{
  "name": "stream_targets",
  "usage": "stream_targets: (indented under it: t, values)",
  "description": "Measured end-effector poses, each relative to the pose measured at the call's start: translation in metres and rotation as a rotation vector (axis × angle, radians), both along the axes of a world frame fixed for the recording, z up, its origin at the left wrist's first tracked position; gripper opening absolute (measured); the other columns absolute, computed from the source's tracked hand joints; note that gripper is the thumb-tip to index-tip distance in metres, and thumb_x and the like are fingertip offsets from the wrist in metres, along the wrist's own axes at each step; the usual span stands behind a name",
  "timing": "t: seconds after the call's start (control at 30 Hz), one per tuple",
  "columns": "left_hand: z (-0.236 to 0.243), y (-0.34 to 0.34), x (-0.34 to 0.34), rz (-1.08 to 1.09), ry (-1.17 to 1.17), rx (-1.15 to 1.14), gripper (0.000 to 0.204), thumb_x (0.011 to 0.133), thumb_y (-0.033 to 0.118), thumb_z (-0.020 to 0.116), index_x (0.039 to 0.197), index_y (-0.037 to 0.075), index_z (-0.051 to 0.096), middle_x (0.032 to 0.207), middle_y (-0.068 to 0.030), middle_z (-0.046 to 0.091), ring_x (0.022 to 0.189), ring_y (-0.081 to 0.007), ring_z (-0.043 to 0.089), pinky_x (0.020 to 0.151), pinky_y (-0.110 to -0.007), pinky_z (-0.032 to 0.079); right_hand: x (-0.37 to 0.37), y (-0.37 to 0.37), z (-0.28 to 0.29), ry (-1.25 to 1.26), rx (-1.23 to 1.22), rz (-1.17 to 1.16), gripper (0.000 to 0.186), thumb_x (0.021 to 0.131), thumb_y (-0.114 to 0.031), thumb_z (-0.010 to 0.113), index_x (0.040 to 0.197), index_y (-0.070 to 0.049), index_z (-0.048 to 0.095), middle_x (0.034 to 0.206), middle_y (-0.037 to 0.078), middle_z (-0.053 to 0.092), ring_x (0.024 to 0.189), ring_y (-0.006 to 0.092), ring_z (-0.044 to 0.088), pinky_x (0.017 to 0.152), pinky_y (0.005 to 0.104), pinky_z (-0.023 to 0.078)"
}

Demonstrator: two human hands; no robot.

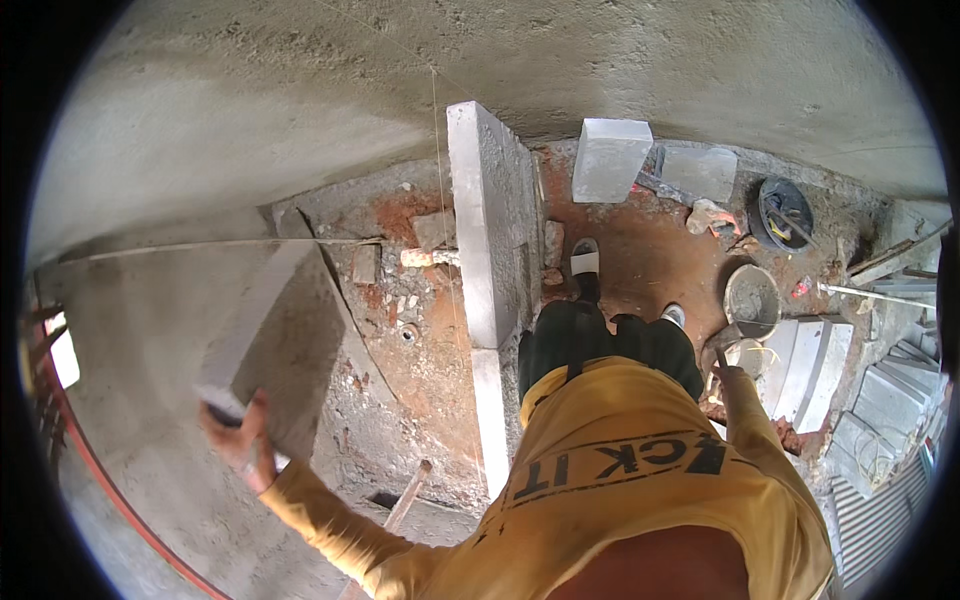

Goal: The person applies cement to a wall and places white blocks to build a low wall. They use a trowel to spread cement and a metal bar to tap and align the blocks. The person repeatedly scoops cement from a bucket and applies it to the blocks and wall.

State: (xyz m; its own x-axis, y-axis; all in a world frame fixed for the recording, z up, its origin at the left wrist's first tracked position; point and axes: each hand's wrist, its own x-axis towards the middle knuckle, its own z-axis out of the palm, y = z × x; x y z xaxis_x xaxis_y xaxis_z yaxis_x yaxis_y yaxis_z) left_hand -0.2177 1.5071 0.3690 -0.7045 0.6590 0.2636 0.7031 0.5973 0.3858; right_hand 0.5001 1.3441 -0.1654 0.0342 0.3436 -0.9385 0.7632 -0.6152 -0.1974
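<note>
At the left, my left hand point(240, 440) grips the near end of a long grey lightweight concrete block point(285, 345), fingers at its lower corner. The block is held tilted over the ground on the left side of a low block wall point(490, 230). To the right of my body, my right hand point(735, 378) is closed round the handle of a trowel point(722, 352), whose blade is partly hidden. Just beyond it stands a round bucket point(752, 298) with grey mortar inside.
More blocks point(612, 160) stand by the far wall, and others point(808, 370) are stacked at the right. A black tub point(785, 215) holds a tool. A string line point(440, 160) runs along the low wall. A wooden stick point(408, 497) lies near my left arm.
</note>
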Motion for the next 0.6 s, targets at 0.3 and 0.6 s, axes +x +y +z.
stream_targets:
  t: [0.3, 0.6]
  values:
    - [0.100, -0.062, 0.141, -0.392, -0.017, 0.142, 0.089, 0.070, 0.030, 0.080, 0.138, -0.007, 0.037, 0.131, -0.0202, 0.049, 0.120, -0.0299, 0.047, 0.103, -0.038, 0.035, 0.024, -0.059, -0.042, -0.105, 0.164, -0.770, 0.039, 0.080, -0.031, 0.072, 0.101, 0.001, 0.063, 0.066, 0.010, 0.055, 0.051, 0.0190, 0.047, 0.045, 0.0366, 0.040]
    - [-0.132, 0.025, 0.301, -0.792, -0.545, -0.169, 0.082, 0.062, 0.022, 0.084, 0.128, -0.007, 0.044, 0.121, -0.0183, 0.053, 0.111, -0.0278, 0.053, 0.096, -0.038, 0.043, 0.040, -0.169, 0.073, -0.177, 0.066, -0.698, 0.041, 0.081, -0.035, 0.072, 0.093, 0.003, 0.065, 0.067, 0.011, 0.061, 0.057, 0.0215, 0.059, 0.052, 0.0379, 0.046]
